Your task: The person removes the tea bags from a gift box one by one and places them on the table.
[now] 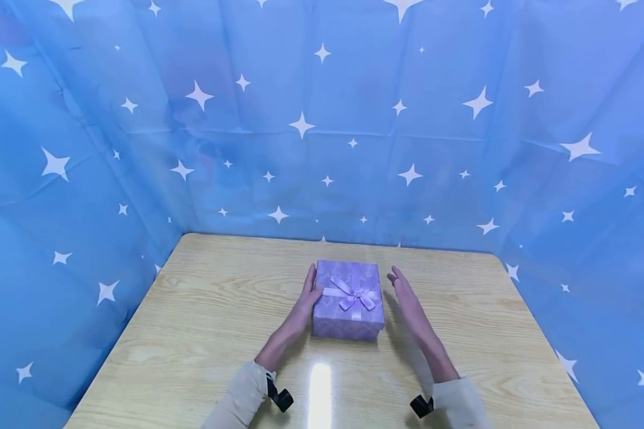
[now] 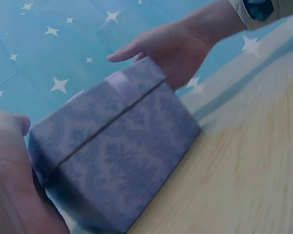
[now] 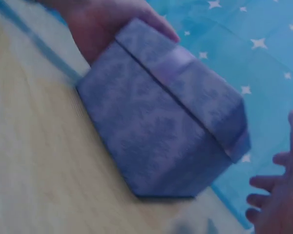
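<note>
Purple box point(image 1: 347, 316), one; hands point(image 1: 305, 302) point(image 1: 409, 304), two

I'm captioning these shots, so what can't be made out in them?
Contents of purple box, all views: hidden by lid and walls.
Its underside, all views: turned toward the tabletop.
Left hand, left wrist view: partly cut off by left and bottom edges.
Right hand, right wrist view: partly cut off by right and bottom edges.
Box pattern, right wrist view: detail blurred.

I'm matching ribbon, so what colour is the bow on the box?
The bow is pale lilac, lighter than the purple box; the head view shows it best.
</note>
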`<state>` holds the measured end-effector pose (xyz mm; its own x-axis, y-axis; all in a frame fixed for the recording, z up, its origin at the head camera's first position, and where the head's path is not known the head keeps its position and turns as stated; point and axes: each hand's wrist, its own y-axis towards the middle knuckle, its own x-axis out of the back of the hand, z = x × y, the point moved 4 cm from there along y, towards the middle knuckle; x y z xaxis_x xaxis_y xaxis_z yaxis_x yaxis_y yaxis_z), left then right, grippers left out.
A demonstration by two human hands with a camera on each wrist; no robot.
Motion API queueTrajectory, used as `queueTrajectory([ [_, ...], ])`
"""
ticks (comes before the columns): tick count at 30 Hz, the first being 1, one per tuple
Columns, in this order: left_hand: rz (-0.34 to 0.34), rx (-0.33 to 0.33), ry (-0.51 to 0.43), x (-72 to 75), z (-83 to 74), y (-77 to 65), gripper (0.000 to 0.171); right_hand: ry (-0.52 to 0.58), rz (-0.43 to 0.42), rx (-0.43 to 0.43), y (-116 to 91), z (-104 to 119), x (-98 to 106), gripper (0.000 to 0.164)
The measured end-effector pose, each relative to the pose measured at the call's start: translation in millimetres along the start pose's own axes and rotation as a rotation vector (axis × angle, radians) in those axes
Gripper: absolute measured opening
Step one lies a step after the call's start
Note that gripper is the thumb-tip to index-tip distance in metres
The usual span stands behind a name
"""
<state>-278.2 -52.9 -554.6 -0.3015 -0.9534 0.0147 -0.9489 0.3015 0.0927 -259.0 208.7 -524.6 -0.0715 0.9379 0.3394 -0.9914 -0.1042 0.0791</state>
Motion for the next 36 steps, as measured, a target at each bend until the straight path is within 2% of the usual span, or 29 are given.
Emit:
queueTrajectory([
  [5, -0.022, 0.000, -0.059, -15.6, 3.1, 1.1, 0.077, 0.097, 0.074, -0.059, -9, 0, -23, 0.066],
  [12, -0.062, 0.015, -0.065, -28.7, 7.1, 1.3, 0.079, 0.179, 0.009, -0.112, -16, -4, -32, 0.071],
  [26, -0.089, 0.021, -0.072, -32.8, -1.4, 3.3, 0.076, 0.295, -0.078, -0.160, -16, 5, -37, 0.078],
  [32, -0.096, 0.027, -0.072, -33.2, -1.1, 2.0, 0.074, 0.307, -0.079, -0.169, -19, 5, -39, 0.083],
  [36, -0.086, 0.009, -0.071, -32.9, -3.7, 1.8, 0.071, 0.308, -0.073, -0.151, -19, 8, -38, 0.084],
])
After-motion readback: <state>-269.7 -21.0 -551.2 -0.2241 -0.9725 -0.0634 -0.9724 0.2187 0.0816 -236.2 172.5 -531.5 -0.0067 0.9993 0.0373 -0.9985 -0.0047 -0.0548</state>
